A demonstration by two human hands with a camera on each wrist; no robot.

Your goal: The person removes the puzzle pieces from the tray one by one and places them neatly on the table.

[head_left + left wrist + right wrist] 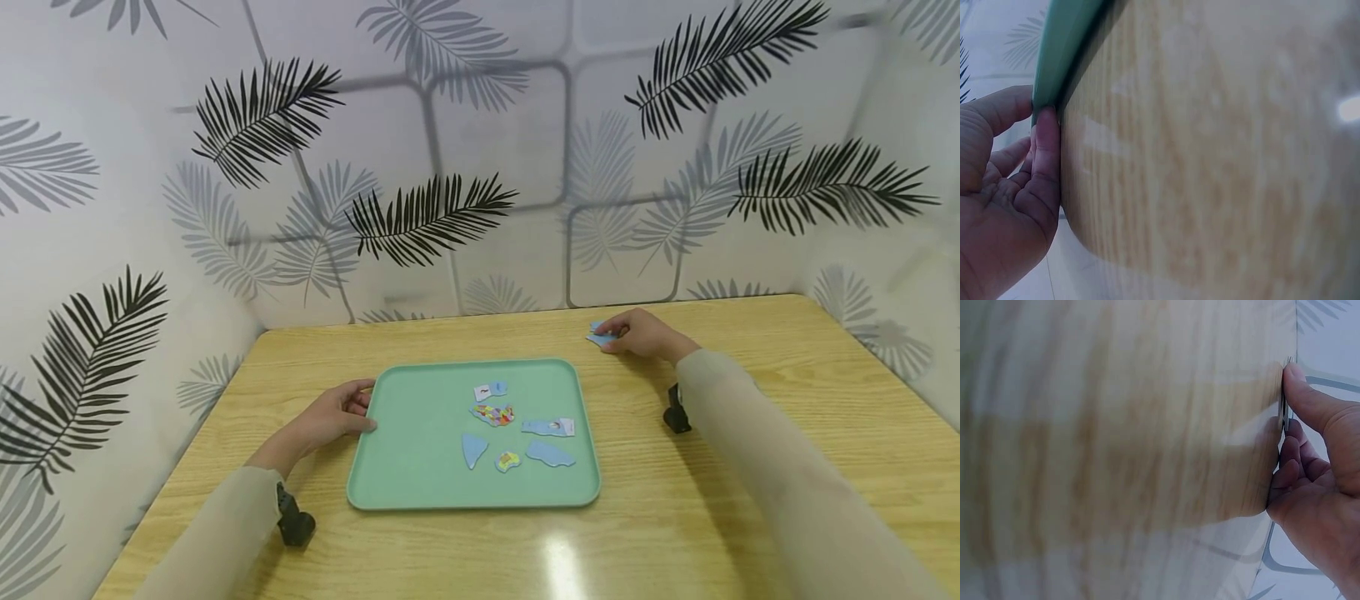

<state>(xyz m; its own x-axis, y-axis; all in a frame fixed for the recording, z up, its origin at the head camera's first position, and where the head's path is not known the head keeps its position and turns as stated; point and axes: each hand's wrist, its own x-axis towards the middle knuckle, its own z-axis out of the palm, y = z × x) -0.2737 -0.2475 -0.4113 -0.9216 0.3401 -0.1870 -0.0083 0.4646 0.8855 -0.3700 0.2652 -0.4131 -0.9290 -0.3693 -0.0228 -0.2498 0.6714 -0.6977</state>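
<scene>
Pinching thin light-blue piece (598,338), pointed, gripping mint-green tray (412,450), round-cornered

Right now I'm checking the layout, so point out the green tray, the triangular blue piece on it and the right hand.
Green tray (414,442), head view, bare left part.
Triangular blue piece (473,447), head view, its middle.
Right hand (642,332), head view, its back.

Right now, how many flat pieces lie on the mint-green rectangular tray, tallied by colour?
Plain light-blue flat pieces: 2 (triangular one, wide one)
White-and-light-blue flat pieces: 2 (long one, short upper one)
Multicoloured flat pieces: 2 (larger patchwork one, small mostly yellow one)
Total: 6
</scene>
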